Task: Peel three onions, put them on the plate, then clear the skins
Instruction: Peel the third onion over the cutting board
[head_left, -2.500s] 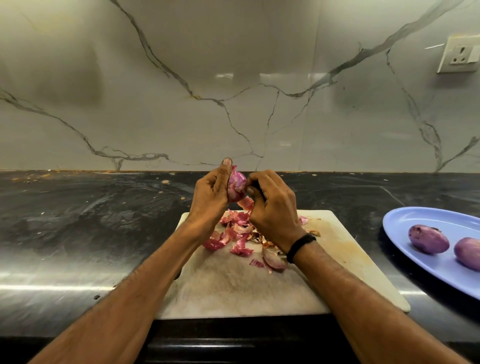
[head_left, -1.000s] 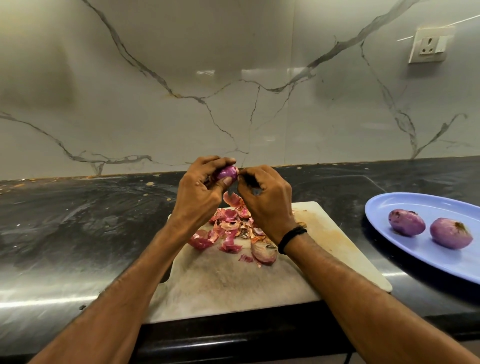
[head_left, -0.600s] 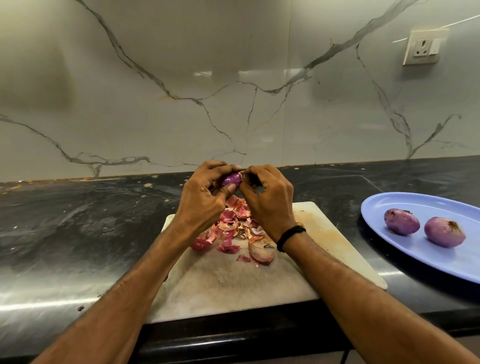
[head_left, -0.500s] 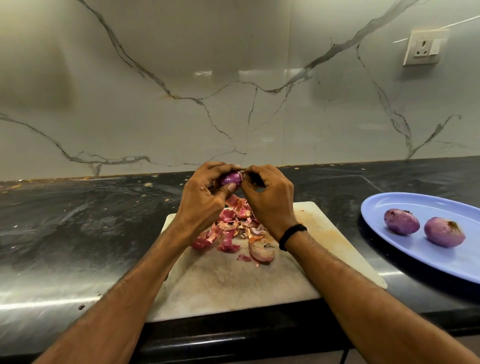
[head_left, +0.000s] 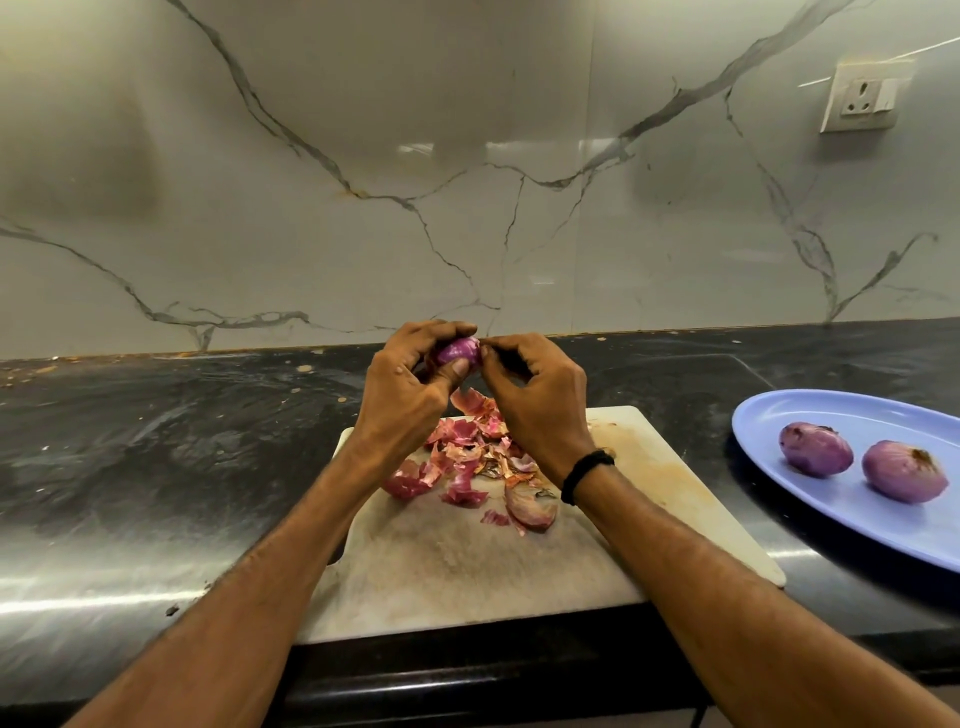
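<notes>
A broad stretch of dark desk runs from the left edge of view to the cutting board, carrying only scattered specks. The board's near edge lies close to the desk's front lip, and its far edge stays well short of the marble wall. Above the board's far side, the left hand curls around the onion, thumb pressed on its near face. The onion is held in the air and mostly hidden; its long axis seems to run sideways, one end toward the right hand, whose curled fingertips pinch that end. Below the hands, the skins lie heaped on the board's far half. A strip of desk separates the board from the blue plate, which the right edge of view cuts off. Two peeled onions rest on it side by side, apart, both lying lengthwise across.
</notes>
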